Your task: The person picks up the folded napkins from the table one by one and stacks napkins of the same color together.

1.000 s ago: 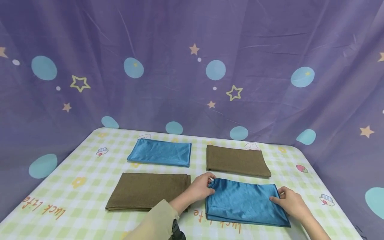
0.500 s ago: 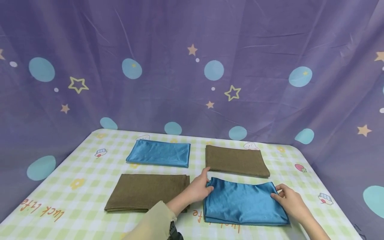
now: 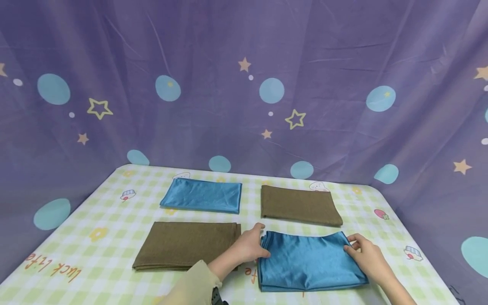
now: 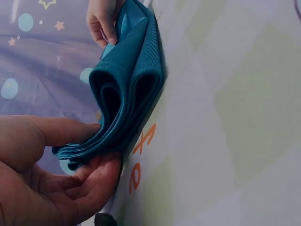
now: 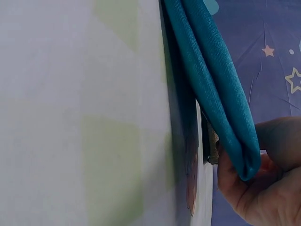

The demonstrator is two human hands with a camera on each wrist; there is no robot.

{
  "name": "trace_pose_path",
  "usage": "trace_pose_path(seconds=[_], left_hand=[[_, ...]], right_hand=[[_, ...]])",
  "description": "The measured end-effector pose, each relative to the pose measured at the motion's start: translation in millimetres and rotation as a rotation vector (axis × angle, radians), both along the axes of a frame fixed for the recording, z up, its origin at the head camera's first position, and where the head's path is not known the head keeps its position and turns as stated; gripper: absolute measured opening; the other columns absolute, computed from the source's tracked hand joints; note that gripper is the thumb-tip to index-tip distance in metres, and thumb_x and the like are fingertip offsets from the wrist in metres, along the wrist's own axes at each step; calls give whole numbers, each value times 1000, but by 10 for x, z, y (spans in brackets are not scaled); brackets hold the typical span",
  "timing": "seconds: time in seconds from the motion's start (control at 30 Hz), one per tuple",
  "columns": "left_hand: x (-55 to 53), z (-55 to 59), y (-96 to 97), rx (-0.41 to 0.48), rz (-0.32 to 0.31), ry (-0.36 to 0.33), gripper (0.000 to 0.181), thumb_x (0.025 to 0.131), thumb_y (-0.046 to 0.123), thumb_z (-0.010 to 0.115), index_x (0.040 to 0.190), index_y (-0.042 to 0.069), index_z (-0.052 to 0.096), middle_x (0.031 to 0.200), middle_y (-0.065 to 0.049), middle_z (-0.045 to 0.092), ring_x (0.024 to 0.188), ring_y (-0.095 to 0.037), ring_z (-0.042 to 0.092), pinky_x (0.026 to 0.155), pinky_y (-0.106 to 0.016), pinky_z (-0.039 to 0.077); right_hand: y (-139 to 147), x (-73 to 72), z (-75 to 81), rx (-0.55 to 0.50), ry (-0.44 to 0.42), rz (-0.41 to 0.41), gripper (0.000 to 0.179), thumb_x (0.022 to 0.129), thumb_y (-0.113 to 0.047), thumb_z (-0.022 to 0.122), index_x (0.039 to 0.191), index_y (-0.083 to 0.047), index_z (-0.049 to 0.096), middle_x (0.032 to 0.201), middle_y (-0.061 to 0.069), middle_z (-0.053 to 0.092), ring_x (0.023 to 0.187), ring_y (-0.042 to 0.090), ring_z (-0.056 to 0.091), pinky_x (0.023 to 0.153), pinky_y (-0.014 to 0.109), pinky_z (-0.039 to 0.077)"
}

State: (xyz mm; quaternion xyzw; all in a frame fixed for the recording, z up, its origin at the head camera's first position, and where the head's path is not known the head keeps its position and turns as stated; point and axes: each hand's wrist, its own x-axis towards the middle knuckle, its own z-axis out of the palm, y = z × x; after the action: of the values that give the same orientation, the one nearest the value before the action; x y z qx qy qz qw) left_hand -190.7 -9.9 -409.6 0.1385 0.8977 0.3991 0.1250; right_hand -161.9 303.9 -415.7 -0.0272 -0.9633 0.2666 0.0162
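Observation:
A folded, shiny blue cloth (image 3: 310,262) lies at the near right of the table. At its left end, my left hand (image 3: 247,245) pinches the stacked layers; in the left wrist view the thumb (image 4: 70,131) presses one side and the fingers (image 4: 96,181) the other. The folds bulge open into loops there. My right hand (image 3: 367,256) pinches the far right corner between thumb and fingers. The right wrist view shows that folded end of the cloth (image 5: 221,94) raised off the tabletop.
A folded brown cloth (image 3: 187,243) lies close to the left forearm. Behind are another folded blue cloth (image 3: 203,195) and a second brown one (image 3: 299,205). A checked tablecloth (image 3: 95,258) covers the table, and a purple patterned curtain (image 3: 228,135) hangs behind it.
My left hand stretched its index finger forward, then drew back slightly toward me at the cloth's left end. The near blue cloth's far right corner rose a little in my right hand.

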Motion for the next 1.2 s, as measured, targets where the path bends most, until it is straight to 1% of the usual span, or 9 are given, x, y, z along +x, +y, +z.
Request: trace_pose_path(seconds=[0.07,0.1,0.23,0.33,0.5,0.7,0.83,1.0,1.2], left_hand=[[-3,-13,-4,41,-3,1,73,70,7,73,132,-2,36,62,-1,47,49,-14,41,46,-28,34],[-6,-18,-6,62,-6,2,72,71,6,71,133,-2,35,60,0,44,47,-13,37,45,-26,31],[-21,-27,-19,148,-10,-8,70,78,5,64,137,-4,27,56,3,37,44,-10,29,43,-24,26],[-24,-7,-34,204,-6,-22,68,83,7,61,138,-5,22,57,3,34,43,-10,28,43,-24,26],[-53,13,-74,253,4,-25,68,87,11,59,140,-3,18,67,-2,39,45,-11,30,44,-26,28],[-100,17,-128,276,24,-21,67,88,13,59,140,0,20,88,-8,45,53,-13,36,49,-28,33],[-122,49,-171,271,45,-26,65,87,12,60,140,1,23,92,-10,46,56,-15,38,50,-28,34],[-161,118,-249,295,58,-43,65,86,11,60,140,3,24,98,-12,46,59,-16,41,51,-29,36],[-229,214,-375,347,61,-95,67,86,9,61,141,6,24,106,-15,45,57,-16,46,54,-34,43]], right_hand=[[-12,7,12,-2,12,-1,28,85,-18,61,105,1,57,78,2,60,66,13,51,60,30,40],[-18,9,17,-2,19,-1,28,85,-18,61,105,1,57,78,2,60,66,13,52,60,30,40],[-50,5,35,-9,46,4,26,85,-17,61,104,1,57,78,2,60,65,12,52,60,30,40],[-82,-1,41,-17,66,2,25,85,-15,61,104,1,57,77,1,60,61,9,51,59,28,39],[-133,-15,69,-33,94,-10,25,86,-17,60,106,-1,57,78,1,61,59,7,51,60,28,40],[-186,-33,114,-75,93,-35,27,88,-19,59,110,-3,56,85,5,61,60,6,54,61,25,42],[-238,-42,127,-126,90,-40,30,89,-21,58,113,-3,54,89,7,61,74,16,64,68,32,47],[-314,-58,152,-183,146,-40,31,91,-22,56,115,-3,53,92,10,60,89,31,64,77,42,49],[-400,-98,187,-224,163,-47,32,92,-24,54,118,-5,52,96,10,58,97,34,62,81,44,48]])
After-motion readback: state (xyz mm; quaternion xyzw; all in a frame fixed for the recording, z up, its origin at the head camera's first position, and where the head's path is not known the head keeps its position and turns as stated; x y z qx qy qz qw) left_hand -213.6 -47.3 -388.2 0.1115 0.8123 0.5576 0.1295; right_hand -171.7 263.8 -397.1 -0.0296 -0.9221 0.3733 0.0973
